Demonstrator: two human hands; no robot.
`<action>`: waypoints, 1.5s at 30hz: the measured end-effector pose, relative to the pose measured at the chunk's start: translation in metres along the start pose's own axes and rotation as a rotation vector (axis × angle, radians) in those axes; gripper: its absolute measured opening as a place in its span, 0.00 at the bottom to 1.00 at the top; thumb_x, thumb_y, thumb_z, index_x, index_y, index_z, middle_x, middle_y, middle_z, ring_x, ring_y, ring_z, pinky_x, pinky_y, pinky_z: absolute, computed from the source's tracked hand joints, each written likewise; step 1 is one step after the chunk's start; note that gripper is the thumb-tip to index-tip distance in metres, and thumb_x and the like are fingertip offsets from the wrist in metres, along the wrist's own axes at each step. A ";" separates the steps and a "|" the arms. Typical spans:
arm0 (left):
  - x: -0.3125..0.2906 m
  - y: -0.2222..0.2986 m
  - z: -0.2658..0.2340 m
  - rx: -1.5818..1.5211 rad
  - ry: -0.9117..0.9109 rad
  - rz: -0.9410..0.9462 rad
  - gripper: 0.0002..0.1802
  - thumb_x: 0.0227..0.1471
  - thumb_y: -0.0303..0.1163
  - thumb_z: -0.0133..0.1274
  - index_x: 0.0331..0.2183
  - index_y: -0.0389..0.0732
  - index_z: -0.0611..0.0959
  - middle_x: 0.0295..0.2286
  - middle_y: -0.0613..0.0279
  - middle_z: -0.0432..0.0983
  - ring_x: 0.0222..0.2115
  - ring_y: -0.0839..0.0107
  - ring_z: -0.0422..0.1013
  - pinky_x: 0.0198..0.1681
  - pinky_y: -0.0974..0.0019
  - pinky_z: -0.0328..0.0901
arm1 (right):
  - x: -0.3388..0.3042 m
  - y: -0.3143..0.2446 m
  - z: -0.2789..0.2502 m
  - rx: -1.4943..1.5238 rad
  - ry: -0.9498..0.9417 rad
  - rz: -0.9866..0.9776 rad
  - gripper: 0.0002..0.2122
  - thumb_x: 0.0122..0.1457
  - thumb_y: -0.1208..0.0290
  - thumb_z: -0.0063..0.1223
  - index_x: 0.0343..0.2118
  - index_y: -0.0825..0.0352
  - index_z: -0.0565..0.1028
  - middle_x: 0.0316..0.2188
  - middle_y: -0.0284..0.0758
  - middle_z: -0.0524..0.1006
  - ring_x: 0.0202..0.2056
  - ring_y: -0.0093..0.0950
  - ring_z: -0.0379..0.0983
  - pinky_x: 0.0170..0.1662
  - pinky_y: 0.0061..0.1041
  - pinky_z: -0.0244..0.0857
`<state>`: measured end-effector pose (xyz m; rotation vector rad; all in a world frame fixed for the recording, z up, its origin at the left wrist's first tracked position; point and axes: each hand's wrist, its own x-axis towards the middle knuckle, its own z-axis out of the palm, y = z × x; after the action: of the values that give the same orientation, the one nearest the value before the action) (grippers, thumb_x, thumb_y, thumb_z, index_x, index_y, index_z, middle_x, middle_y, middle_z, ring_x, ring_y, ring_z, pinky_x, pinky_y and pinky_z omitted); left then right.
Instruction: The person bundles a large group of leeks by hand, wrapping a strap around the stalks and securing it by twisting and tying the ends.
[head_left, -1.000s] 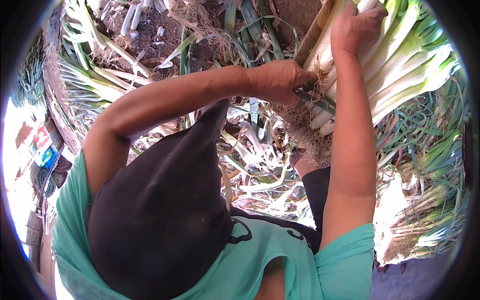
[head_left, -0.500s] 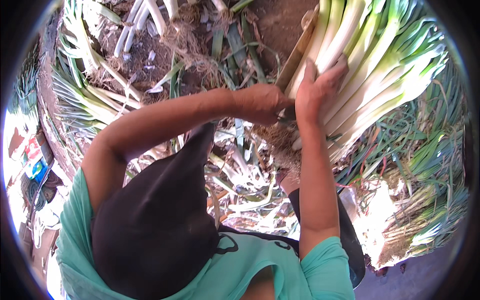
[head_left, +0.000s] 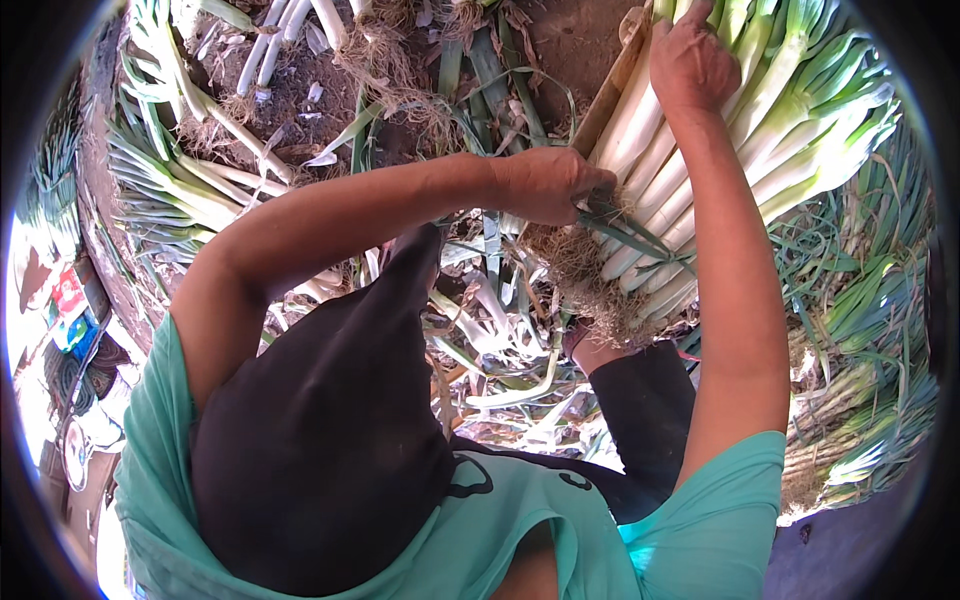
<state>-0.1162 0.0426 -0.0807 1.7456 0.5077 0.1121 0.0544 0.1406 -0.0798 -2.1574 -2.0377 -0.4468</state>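
Note:
A thick bunch of leeks [head_left: 645, 180] lies in front of me to the right, white stalks side by side, green leaves fanning to the far right. Its brown roots [head_left: 600, 290] point towards me. My left hand [head_left: 550, 185] is closed at the left edge of the bunch, near the root end, on a dark green leaf strip [head_left: 640, 243] that crosses the stalks. Farther up, my right hand [head_left: 697, 62] lies over the stalks, thumb and a finger stretched out, the other fingers partly hidden. A flat tan strip [head_left: 612, 80] runs along the bunch's left side.
Loose leeks with long roots [head_left: 390, 65] lie on the soil at the far left and middle. More leeks [head_left: 170, 180] are piled at left. Leaf scraps [head_left: 500, 330] cover the ground before my knee. Bundled green stalks [head_left: 870, 400] are heaped at right.
My right hand has moved from the lower stalks up towards the leaves. My left hand has shifted slightly right and up, and the leaf strip now shows across the root end.

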 end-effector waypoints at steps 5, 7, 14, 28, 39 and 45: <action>0.003 -0.001 -0.009 -0.004 -0.076 -0.016 0.20 0.35 0.21 0.49 0.37 0.40 0.74 0.15 0.57 0.69 0.18 0.61 0.70 0.23 0.60 0.62 | -0.011 0.002 0.005 -0.019 0.008 0.001 0.26 0.51 0.68 0.48 0.54 0.71 0.61 0.25 0.42 0.76 0.25 0.37 0.73 0.30 0.35 0.66; 0.004 -0.001 -0.010 -0.032 -0.087 -0.002 0.21 0.34 0.20 0.48 0.38 0.40 0.74 0.15 0.57 0.70 0.17 0.64 0.69 0.23 0.62 0.62 | -0.016 0.004 0.005 -0.053 0.001 0.015 0.26 0.52 0.68 0.48 0.54 0.70 0.61 0.25 0.42 0.76 0.25 0.37 0.73 0.29 0.35 0.67; 0.004 -0.001 -0.017 -0.112 -0.152 -0.036 0.24 0.35 0.22 0.48 0.41 0.39 0.74 0.15 0.57 0.70 0.17 0.66 0.69 0.22 0.64 0.62 | -0.055 -0.016 -0.010 -0.071 -0.002 0.072 0.26 0.51 0.70 0.49 0.55 0.67 0.60 0.23 0.39 0.76 0.23 0.36 0.74 0.25 0.31 0.68; -0.003 0.001 -0.006 -0.028 -0.049 -0.104 0.19 0.34 0.24 0.51 0.36 0.39 0.75 0.21 0.49 0.74 0.26 0.52 0.73 0.30 0.55 0.66 | -0.032 0.017 -0.078 0.322 -0.230 0.239 0.11 0.57 0.67 0.46 0.40 0.67 0.73 0.36 0.41 0.76 0.32 0.34 0.75 0.35 0.31 0.70; -0.004 0.011 0.012 0.087 0.113 -0.146 0.18 0.33 0.24 0.52 0.34 0.41 0.74 0.21 0.53 0.74 0.26 0.53 0.73 0.28 0.55 0.66 | 0.013 0.026 -0.003 0.229 0.000 -0.464 0.13 0.53 0.77 0.40 0.40 0.61 0.72 0.39 0.30 0.72 0.47 0.26 0.66 0.50 0.29 0.55; 0.002 0.012 0.005 0.036 0.102 -0.149 0.16 0.34 0.26 0.54 0.33 0.42 0.74 0.21 0.52 0.74 0.27 0.51 0.73 0.30 0.54 0.67 | 0.014 0.048 0.014 0.394 -0.090 -0.426 0.17 0.53 0.76 0.46 0.47 0.57 0.70 0.46 0.29 0.71 0.51 0.26 0.64 0.54 0.28 0.54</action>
<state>-0.1093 0.0369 -0.0707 1.7368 0.7166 0.0869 0.1041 0.1548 -0.0838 -1.5478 -2.3931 0.0188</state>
